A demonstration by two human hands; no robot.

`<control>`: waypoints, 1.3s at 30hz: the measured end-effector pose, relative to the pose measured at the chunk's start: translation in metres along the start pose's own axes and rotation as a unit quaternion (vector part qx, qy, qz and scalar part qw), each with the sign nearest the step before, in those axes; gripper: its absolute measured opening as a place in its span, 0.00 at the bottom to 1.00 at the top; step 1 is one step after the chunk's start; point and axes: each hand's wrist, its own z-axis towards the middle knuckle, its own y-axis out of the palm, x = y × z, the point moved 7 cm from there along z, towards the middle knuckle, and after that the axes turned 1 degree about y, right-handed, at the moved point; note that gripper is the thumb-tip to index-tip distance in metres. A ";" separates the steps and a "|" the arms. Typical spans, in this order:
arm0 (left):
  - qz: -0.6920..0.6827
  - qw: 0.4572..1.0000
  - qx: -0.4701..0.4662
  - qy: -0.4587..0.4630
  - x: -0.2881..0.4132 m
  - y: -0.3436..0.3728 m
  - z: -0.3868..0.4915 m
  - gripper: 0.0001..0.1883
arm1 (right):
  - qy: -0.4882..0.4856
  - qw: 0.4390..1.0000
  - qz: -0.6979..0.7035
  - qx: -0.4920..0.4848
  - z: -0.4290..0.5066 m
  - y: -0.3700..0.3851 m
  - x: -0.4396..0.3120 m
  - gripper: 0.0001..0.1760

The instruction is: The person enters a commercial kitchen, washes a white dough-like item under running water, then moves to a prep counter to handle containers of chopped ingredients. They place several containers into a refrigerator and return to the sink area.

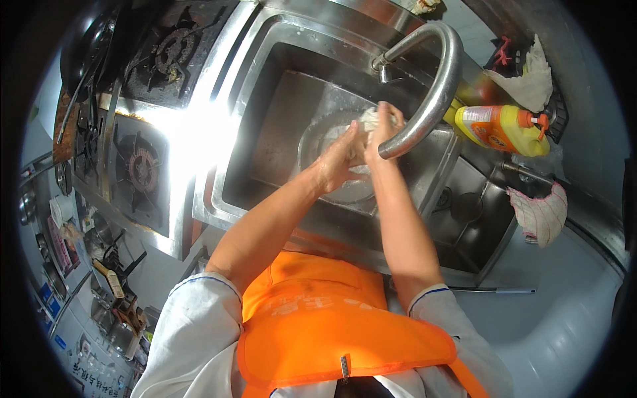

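Note:
Both my hands are together over a round metal basin [301, 154] inside the stainless steel sink [271, 117]. A crumpled whitish cloth [369, 118] is bunched between them. My right hand [384, 130] curls around it from the right, partly behind the faucet's end. My left hand [339, 155] presses in from the left, wet, with its thumb up and its lower fingers spread over the basin. The hands hide much of the cloth and the basin's middle. Above my right wrist arches the thick steel faucet [450, 64].
Gas burners [142, 169] lie left of the sink. On the right are a second sink basin [460, 219], a yellow pump bottle [500, 129], and a striped cloth [540, 214] over a pipe. Another pale cloth [527, 82] hangs farther back. Shelves with cookware [117, 333] stand lower left.

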 end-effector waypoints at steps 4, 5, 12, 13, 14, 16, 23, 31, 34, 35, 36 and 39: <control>-0.100 0.988 -0.037 0.112 0.022 0.016 -0.009 0.19 | -0.159 0.972 -0.161 -0.064 -0.060 0.035 -0.012 0.12; -0.101 0.992 -0.026 0.075 0.016 0.019 -0.014 0.18 | -0.219 0.952 -0.202 -0.074 -0.062 0.035 -0.018 0.12; 0.029 0.983 0.110 0.141 0.027 0.008 -0.036 0.30 | 0.003 0.968 -0.222 -0.117 -0.043 0.004 0.033 0.24; 0.126 0.969 0.086 0.193 0.032 0.014 -0.040 0.30 | 0.007 0.972 -0.203 -0.120 -0.044 0.003 0.034 0.27; 0.248 0.942 0.080 0.212 0.038 0.018 -0.038 0.30 | 0.020 0.975 -0.188 -0.117 -0.044 0.002 0.036 0.29; 0.297 0.946 0.038 0.126 0.026 0.024 -0.032 0.32 | 0.019 0.983 -0.138 -0.122 -0.043 0.004 0.035 0.36; 0.102 0.970 0.030 0.218 0.036 0.035 -0.042 0.35 | 0.138 0.967 -0.098 -0.190 -0.038 0.010 0.043 0.38; 0.219 0.940 0.056 0.256 0.043 0.039 -0.058 0.36 | 0.113 0.976 -0.132 -0.131 -0.078 0.016 0.011 0.35; 0.254 0.950 0.010 0.179 0.025 0.050 -0.056 0.35 | -0.002 0.980 -0.164 -0.109 -0.066 0.014 -0.008 0.37; 0.305 0.933 0.013 0.192 0.025 0.052 -0.059 0.35 | -0.012 0.959 -0.248 -0.138 -0.068 0.018 -0.006 0.36; 0.280 0.932 0.026 0.229 0.029 0.051 -0.058 0.35 | -0.043 0.930 -0.328 -0.158 -0.070 0.019 -0.007 0.34; 0.195 0.952 0.056 0.229 0.028 0.039 -0.049 0.37 | 0.042 0.981 -0.120 -0.144 -0.080 0.010 0.005 0.29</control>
